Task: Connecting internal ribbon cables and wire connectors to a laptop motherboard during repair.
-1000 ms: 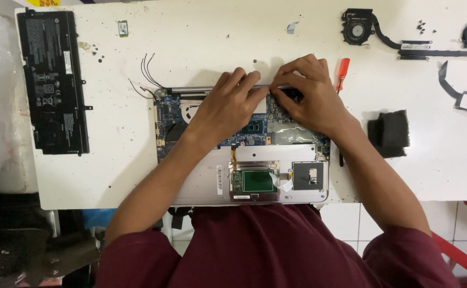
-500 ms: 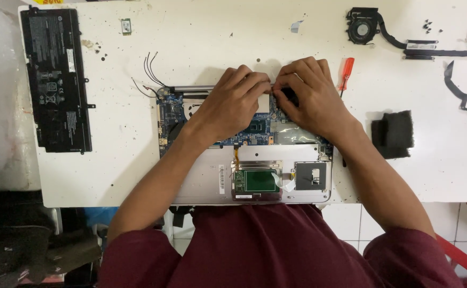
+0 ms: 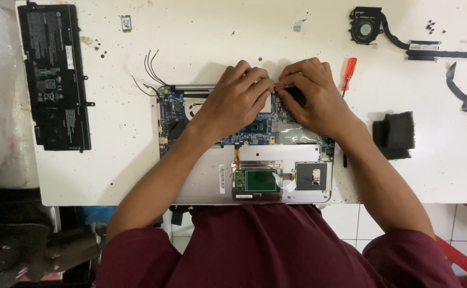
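The person wears a dark maroon short-sleeved shirt, plain and unprinted, its sleeves ending above the elbows. Both forearms are bare. The left hand (image 3: 238, 98) and right hand (image 3: 316, 98) carry no gloves, rings or watch.

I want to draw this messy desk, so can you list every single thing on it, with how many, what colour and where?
Opened laptop base: one, silver, table's near edge, middle.
Circuit board: one, blue, inside the base, under the hands.
Battery pack: one, black, flat at far left.
Screwdriver: one, red handle, just right of the right hand.
Cooling fan with pipe: one, black, top right.
Foam blocks: two, black, right of the laptop.
Small chip card: one, green, top left.
Loose wires: a few, black, at the board's far left corner.
Table: one, white, speckled.
Left hand: on the board.
Right hand: on the board, fingertips meeting the left's.
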